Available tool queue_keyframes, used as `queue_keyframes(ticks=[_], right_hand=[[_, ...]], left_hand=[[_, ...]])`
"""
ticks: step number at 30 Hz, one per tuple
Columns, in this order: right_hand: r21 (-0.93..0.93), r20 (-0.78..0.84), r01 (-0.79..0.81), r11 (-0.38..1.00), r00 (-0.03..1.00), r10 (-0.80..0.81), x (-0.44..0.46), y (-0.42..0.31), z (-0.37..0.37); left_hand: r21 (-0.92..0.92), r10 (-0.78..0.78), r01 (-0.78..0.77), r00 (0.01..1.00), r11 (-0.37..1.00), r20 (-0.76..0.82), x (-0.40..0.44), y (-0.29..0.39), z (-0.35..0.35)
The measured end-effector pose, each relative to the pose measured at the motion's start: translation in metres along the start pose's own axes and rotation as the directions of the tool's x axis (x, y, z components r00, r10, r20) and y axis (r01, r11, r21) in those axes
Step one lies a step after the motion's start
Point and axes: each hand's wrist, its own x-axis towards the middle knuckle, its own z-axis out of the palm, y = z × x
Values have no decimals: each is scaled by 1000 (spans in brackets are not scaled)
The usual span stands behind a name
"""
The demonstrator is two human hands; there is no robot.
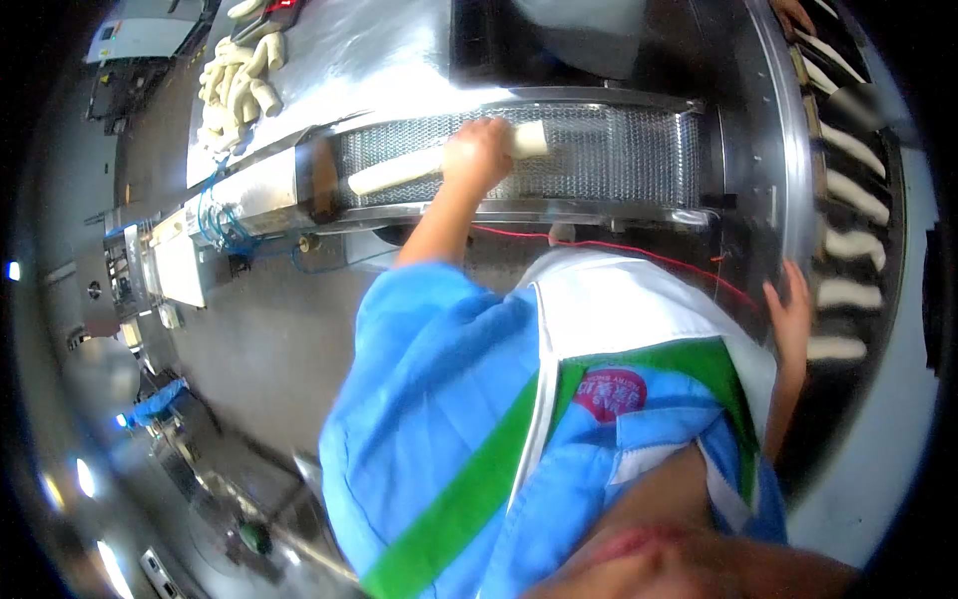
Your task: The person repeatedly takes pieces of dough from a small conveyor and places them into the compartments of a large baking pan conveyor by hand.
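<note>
My left hand (478, 155) is closed round the middle of a long pale dough roll (399, 170). The roll lies slightly aslant on the wire-mesh conveyor belt (619, 155), one end showing on each side of my fist. At the right, my right hand (791, 307) hangs low beside the rounded metal edge of the machine (795, 190), its fingers apart and holding nothing. Just right of it, several pale dough strips (849, 294) lie in the dark grooves of a tray.
Short dough pieces are heaped (235, 85) on the metal table (349, 50) at the upper left, near a red-lit display. Blue tubing (215, 215) hangs by the belt's left end. Another person's hand (791, 15) shows at the top right.
</note>
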Motion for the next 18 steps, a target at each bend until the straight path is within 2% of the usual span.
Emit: queue_keyframes(ticks=[1, 3, 5, 6, 7, 8, 9, 10, 11, 12, 13, 15, 16, 17, 18], right_hand=[[-58, -14, -4, 998, 1000, 3, -6, 7, 1], [48, -28, -67, 997, 997, 68, -20, 15, -2], [47, -34, -94, 995, 995, 95, -30, 18, -5], [84, -49, -73, 994, 996, 77, -38, 25, -5], [152, -83, -61, 986, 994, 74, -44, 25, -5], [185, -56, -83, 979, 994, 95, -45, 10, -18], [281, -75, -71, 957, 993, 96, -50, 19, -15], [484, 39, -194, 853, 979, 201, -51, 14, -19], [649, 98, -201, 734, 979, 181, -47, 23, -6], [801, 352, -384, 459, 923, 157, -41, 17, -16], [853, 411, -418, 314, 907, 92, -37, 16, -10], [875, 479, -482, -49, 875, -62, -22, 2, -15], [851, 471, -481, -211, 877, -99, -16, -1, -12], [800, 458, -478, -363, 877, -146, -7, -1, -12], [798, 347, -386, -463, 922, -170, 3, 2, -19]], left_hand=[[5, 14, -14, 1000, 1000, -5, -2, 8, -15], [-6, -140, 141, 987, 990, 83, -5, 24, -49], [-126, -155, 136, 975, 983, -157, -25, 38, -82], [-373, -194, 107, 959, 921, -204, -31, 38, -87], [-602, -246, 114, 959, 790, -141, -43, 61, -114], [-788, -169, -92, 955, 609, -242, -41, 64, -113], [-888, -90, -287, 936, 361, -339, -40, 69, -111], [-825, 73, -392, 914, 407, -398, -37, 76, -123], [-837, 66, -396, 913, 378, -402, -42, 96, -134], [-844, 131, -489, 872, 222, -471, -43, 117, -138], [-831, 174, -552, 826, 63, -536, -40, 138, -141], [-884, 159, -397, 883, -245, -441, -29, 175, -142], [-829, 447, -377, 710, -412, -545, -35, 211, -146], [-813, 526, -333, 632, -478, -568, -41, 247, -149], [-801, 599, -274, 547, -532, -585, -48, 282, -152]])
